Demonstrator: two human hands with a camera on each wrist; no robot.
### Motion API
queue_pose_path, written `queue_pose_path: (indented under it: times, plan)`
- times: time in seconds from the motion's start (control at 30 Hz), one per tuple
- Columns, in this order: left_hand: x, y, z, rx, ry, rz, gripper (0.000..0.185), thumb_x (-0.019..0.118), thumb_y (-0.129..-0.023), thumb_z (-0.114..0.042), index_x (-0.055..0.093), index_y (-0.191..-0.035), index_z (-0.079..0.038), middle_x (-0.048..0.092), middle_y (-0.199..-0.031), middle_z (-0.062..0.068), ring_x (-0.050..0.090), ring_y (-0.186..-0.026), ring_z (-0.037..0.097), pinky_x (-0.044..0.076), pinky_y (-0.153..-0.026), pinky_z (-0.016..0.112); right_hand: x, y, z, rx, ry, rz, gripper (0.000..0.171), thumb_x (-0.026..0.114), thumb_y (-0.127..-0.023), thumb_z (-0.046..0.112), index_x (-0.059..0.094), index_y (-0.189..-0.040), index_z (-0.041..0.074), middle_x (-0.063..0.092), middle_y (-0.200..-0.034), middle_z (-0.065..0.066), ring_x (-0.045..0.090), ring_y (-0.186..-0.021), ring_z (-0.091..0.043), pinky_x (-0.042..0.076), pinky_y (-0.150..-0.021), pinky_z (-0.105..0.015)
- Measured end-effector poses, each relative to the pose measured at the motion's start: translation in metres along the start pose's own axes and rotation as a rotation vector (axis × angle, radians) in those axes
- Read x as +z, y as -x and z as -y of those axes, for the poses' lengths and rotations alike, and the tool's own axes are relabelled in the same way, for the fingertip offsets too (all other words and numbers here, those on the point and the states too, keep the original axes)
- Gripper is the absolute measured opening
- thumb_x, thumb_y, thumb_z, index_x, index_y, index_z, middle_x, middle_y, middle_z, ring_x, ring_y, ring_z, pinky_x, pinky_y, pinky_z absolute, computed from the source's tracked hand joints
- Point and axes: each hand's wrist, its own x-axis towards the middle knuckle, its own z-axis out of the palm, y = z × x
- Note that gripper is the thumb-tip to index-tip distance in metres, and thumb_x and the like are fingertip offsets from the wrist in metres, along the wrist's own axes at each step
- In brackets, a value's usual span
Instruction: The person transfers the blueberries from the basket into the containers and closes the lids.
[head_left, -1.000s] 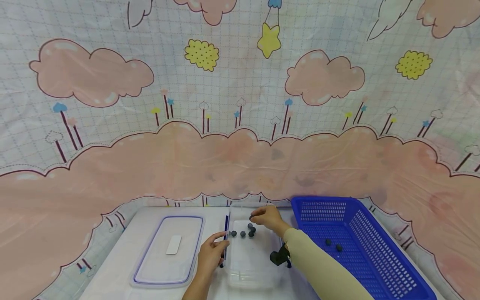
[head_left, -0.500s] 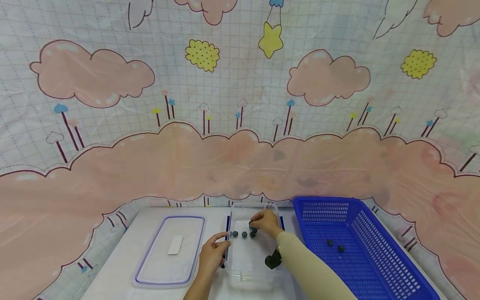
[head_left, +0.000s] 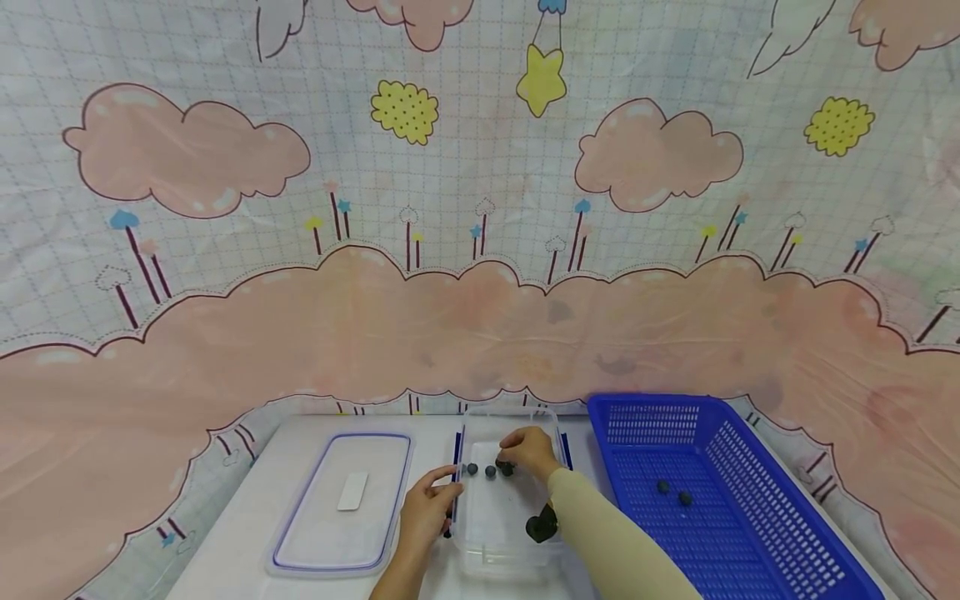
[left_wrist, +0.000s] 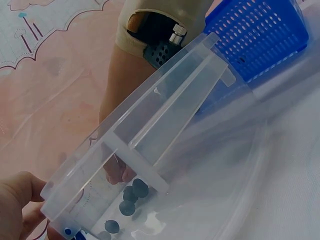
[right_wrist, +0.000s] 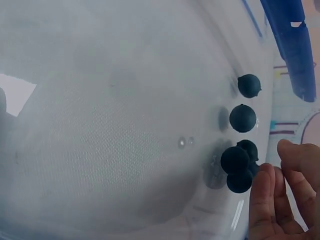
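Clear plastic box (head_left: 501, 533) sits on the bench, its left wall held by the left hand (head_left: 425, 510). Right hand (head_left: 531, 451) pinches dark berries (right_wrist: 238, 162) inside. They look round, so a loose pinch could let one roll off. Farther right: blue basket (head_left: 757, 533).

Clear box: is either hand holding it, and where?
Left hand grips the clear box by its left rim; right hand touches the blueberries inside.

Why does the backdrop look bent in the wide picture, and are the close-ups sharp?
Head view: wide lens curves the backdrop. Left wrist view: clear box wall near the lens, soft and hazy. Right wrist view: dark balls fairly sharp, fingertips at the edge blurred.
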Motion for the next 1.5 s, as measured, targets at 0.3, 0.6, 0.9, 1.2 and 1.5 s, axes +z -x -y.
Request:
queue_pose_path:
  times: [0.3, 0.6, 0.9, 1.2, 1.5]
  plan:
    - [0.001, 0.0, -0.002, -0.009, 0.0, -0.002, 0.037, 0.069, -0.085, -0.016, 0.068, -0.122, -0.011, 0.061, -0.076, -0.001, 0.05, -0.06, 0.011, 0.045, -0.049, 0.021, -0.037, 0.001, 0.015, -0.097, -0.048, -0.006, 0.02, 0.075, -0.083, 0.005, 0.072, -0.101, -0.003, 0.072, -0.09, -0.009, 0.067, -0.078, -0.017, 0.057, -0.077, -0.035]
    - [0.003, -0.001, -0.002, -0.009, -0.006, -0.016, 0.036, 0.069, -0.085, -0.017, 0.069, -0.12, -0.012, 0.058, -0.072, -0.003, 0.05, -0.064, 0.012, 0.046, -0.05, 0.023, -0.122, -0.002, 0.0, -0.231, -0.018, -0.081, 0.025, 0.072, -0.086, 0.005, 0.07, -0.107, -0.008, 0.072, -0.103, -0.021, 0.067, -0.095, -0.032, 0.055, -0.08, -0.038]
    - [0.002, -0.001, -0.002, -0.023, -0.014, -0.019, 0.038, 0.069, -0.085, -0.018, 0.068, -0.122, -0.011, 0.06, -0.076, -0.001, 0.051, -0.065, 0.013, 0.047, -0.051, 0.024, -0.204, 0.032, -0.056, -0.131, 0.019, -0.073, 0.038, 0.065, -0.094, 0.017, 0.061, -0.123, -0.009, 0.063, -0.121, -0.026, 0.065, -0.104, -0.035, 0.052, -0.091, -0.05]
    - [0.003, -0.001, 0.0, -0.043, -0.022, -0.027, 0.037, 0.07, -0.085, -0.019, 0.069, -0.121, -0.013, 0.061, -0.076, -0.001, 0.052, -0.067, 0.014, 0.047, -0.052, 0.024, -0.239, 0.068, -0.107, -0.052, 0.135, -0.076, 0.042, 0.062, -0.097, 0.021, 0.059, -0.124, -0.011, 0.061, -0.123, -0.029, 0.058, -0.112, -0.044, 0.048, -0.094, -0.058]
    - [0.003, -0.001, 0.0, -0.031, -0.012, -0.014, 0.037, 0.069, -0.085, -0.018, 0.068, -0.122, -0.011, 0.059, -0.073, -0.001, 0.05, -0.063, 0.013, 0.046, -0.05, 0.023, -0.241, 0.079, -0.142, 0.028, 0.122, 0.029, 0.046, 0.067, -0.093, 0.021, 0.059, -0.124, -0.013, 0.064, -0.119, -0.028, 0.062, -0.108, -0.04, 0.048, -0.093, -0.057]
